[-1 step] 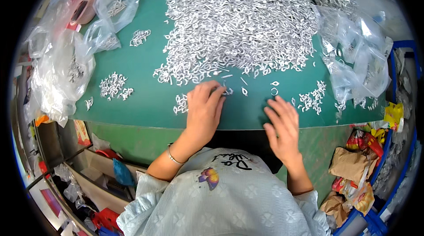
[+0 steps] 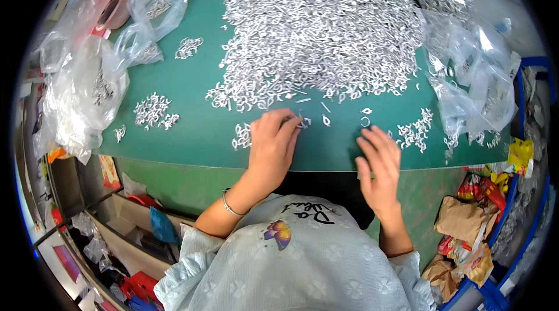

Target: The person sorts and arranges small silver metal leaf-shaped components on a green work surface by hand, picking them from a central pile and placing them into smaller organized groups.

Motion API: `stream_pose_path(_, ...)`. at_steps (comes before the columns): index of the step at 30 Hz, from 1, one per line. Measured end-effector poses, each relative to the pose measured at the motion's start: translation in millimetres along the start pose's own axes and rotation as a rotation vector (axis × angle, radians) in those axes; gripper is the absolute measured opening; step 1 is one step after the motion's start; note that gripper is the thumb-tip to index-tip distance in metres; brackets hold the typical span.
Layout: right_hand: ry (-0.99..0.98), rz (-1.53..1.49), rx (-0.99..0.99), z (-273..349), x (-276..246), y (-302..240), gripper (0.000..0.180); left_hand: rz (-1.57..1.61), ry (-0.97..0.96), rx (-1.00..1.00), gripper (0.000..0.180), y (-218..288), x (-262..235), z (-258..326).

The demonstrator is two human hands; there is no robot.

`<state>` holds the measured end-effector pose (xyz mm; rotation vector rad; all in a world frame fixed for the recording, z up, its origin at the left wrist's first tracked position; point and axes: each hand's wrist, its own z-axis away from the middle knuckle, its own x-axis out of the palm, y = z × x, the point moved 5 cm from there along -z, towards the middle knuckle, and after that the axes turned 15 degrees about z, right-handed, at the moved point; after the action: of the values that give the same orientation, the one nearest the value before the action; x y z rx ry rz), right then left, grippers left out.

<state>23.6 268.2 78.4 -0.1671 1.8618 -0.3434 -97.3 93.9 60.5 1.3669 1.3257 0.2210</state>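
Note:
My left hand (image 2: 271,143) is over the green table with thumb and fingertips drawn together at a small silvery metal piece (image 2: 305,123). The fingers partly hide that piece. Under the edge of the same hand lies a small cluster of metal pieces (image 2: 241,136). My right hand (image 2: 379,162) hovers at the table's near edge, fingers apart and holding nothing. Just beyond its fingertips are an open ring-shaped piece (image 2: 365,122) and a pointed loop piece (image 2: 365,111). Another loop piece (image 2: 326,120) lies between the hands, with a thin straight piece (image 2: 325,107) behind it.
A broad heap of silvery metal pieces (image 2: 326,37) covers the far middle. Smaller piles lie left (image 2: 153,110), farther left-back (image 2: 189,48) and right (image 2: 416,129). Clear plastic bags (image 2: 87,95) line the left side, and more bags (image 2: 466,72) the right. Shelving (image 2: 140,235) stands below left.
My right hand has shifted slightly to the right. My left thumb and fingertips have moved a little closer to the small metal piece. The whole view has shifted slightly.

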Motion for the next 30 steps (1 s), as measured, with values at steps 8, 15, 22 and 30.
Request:
stream_pose_path(8,-0.056,0.38,0.208,6.6,-0.7,21.5,0.04,0.001,0.011,-0.004,0.028,-3.1,-3.5,9.7)
stream_pose_path(15,-0.244,0.086,0.078,19.3,18.0,-12.6,0.065,0.017,-0.004,-0.052,0.033,0.9,-3.9,6.1)
stream_pose_path(22,-0.272,0.021,0.057,29.2,18.1,-10.6,0.06,0.009,-0.007,-0.026,0.031,-0.8,0.1,6.6)
stream_pose_path(30,-0.21,0.227,0.116,20.3,16.7,0.0,0.063,0.039,-0.009,0.014,0.028,4.7,2.2,6.2)
